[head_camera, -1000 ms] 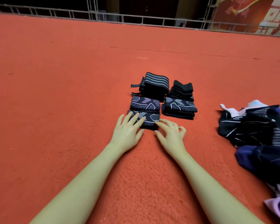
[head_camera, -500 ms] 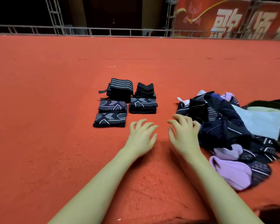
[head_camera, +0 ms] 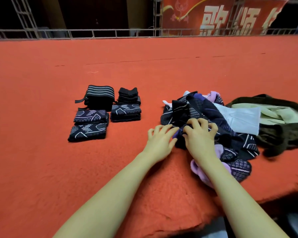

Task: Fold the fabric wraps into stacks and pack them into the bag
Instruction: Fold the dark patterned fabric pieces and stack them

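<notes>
Both hands reach into a loose pile of wraps [head_camera: 205, 115] lying toward the right side of the red carpeted desk [head_camera: 41, 160]. The right hand [head_camera: 200, 136] sits on the near edge of the pile with its fingers [head_camera: 199, 123] curled down, clawing into dark patterned cloth. The left hand [head_camera: 159, 140] lies just beside it, its fingers fairly straight and spread, their tips touching a purple fold at the pile's near left edge; whether they pinch it I cannot tell. The pile mixes dark navy wraps with white line patterns, lilac ones nearest the person, and a pale blue-white piece on its right. Just behind and to the right of the pile lies a dark bag [head_camera: 279, 134] with a pale green lining, open and slumped on the desk. Well to the left of the hands stand the folded stacks [head_camera: 107, 111], in two short rows: a patterned stack [head_camera: 87, 133] nearest, another behind it, a grey-striped black bundle [head_camera: 100, 96] with loose straps at the back, and two more stacks to the right of these. Beyond the desk runs a metal railing [head_camera: 93, 34], with a red banner [head_camera: 222, 16] with pale characters behind it.
</notes>
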### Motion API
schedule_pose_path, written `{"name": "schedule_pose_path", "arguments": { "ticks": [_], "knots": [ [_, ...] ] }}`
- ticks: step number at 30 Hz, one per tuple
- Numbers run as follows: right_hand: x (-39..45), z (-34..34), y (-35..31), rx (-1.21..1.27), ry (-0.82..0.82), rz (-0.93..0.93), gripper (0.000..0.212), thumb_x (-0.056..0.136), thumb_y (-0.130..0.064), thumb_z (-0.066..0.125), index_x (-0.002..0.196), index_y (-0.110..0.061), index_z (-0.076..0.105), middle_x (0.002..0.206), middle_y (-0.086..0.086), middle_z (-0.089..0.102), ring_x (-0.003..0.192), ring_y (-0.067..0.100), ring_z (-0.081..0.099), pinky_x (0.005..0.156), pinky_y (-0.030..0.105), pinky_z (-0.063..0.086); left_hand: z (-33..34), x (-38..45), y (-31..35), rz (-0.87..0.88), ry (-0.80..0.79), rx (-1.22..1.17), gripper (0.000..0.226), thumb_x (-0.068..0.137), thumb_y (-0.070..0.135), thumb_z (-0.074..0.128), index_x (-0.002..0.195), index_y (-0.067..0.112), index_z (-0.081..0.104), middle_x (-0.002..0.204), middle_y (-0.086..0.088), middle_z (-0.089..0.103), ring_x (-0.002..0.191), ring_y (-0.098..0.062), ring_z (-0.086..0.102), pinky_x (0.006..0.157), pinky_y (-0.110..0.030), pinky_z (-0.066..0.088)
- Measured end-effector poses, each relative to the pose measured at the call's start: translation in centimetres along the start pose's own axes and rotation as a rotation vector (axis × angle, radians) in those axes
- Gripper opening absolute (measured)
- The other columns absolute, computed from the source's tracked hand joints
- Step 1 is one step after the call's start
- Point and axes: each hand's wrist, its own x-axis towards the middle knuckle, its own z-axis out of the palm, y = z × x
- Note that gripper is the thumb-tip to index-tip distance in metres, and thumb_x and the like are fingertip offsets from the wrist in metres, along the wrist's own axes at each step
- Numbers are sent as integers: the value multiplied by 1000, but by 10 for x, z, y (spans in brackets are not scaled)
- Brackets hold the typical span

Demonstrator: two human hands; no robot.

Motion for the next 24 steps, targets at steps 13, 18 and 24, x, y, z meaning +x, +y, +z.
{"name": "schedule_pose_path", "arguments": {
  "ticks": [13,18,24],
  "knots": [
    [6,-3,-91,612,14,-240,12,90,-33,45,95,-30,56,104,-8,61,103,15,45,82,34,20,-52,-67,-91,62,321,-119,20,91,45,42,101,31,53,118,7,61,109,-7,44,79,-27,20],
    [-13,11,-143,736,-130,-342,8,92,-30,40,98,-30,46,97,-5,61,99,11,48,80,30,20,-54,-120,-123,-54,295,-104,14,91,45,43,99,34,45,110,9,63,102,-6,48,77,-30,22],
    [-23,31,-168,670,-204,-210,16,91,-35,40,89,-31,55,80,-10,54,83,13,49,80,32,18,-51,-150,-142,-60,306,-99,6,91,36,45,95,32,45,107,9,65,98,-7,52,76,-26,19]
  ]
}}
